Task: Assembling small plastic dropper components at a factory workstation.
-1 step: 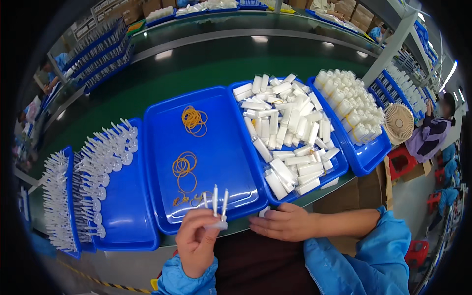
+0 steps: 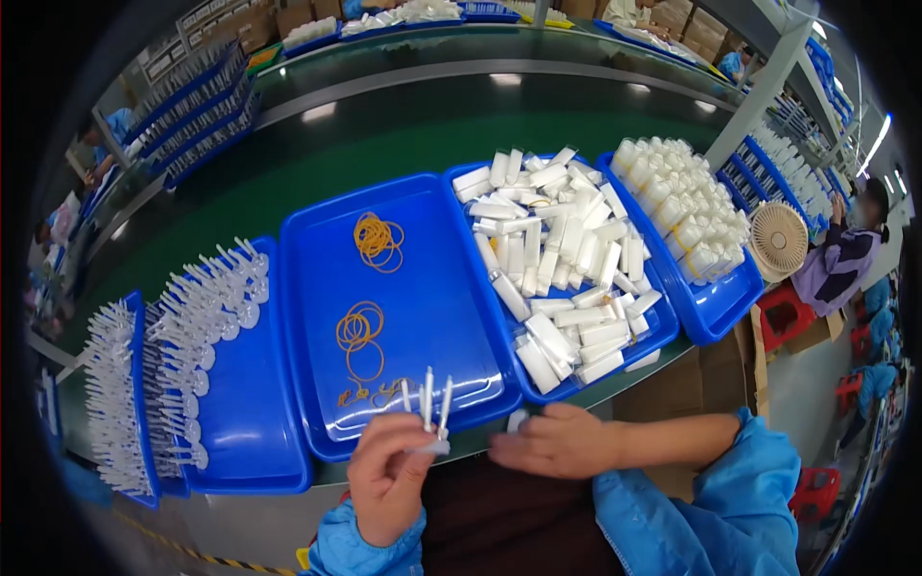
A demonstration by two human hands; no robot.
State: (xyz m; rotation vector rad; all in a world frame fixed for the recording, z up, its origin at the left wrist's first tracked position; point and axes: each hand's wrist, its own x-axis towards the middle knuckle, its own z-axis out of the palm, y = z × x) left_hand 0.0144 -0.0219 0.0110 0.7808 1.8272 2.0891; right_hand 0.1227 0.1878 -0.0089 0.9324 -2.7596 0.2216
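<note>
My left hand is closed around a white plastic part with thin white prongs standing upright, in front of the blue tray with rubber bands. The hand's fingers cover much of the part's base. Close by on the right, my right hand is at the table's front edge, palm down and slightly blurred. A small whitish piece shows at its thumb and fingertips, partly hidden by them. Yellow rubber bands lie in a pile in the blue tray, with more loose bands nearer to me.
To the left, blue trays bear rows of white pronged parts. White rectangular pieces heap up in a tray on the right, beside a tray of banded white bundles. A round fan and a co-worker are farther right.
My left hand and the white pronged part have shifted slightly to the right. The fingers of my right hand have moved a little, and the whitish piece there sits at a different angle.
</note>
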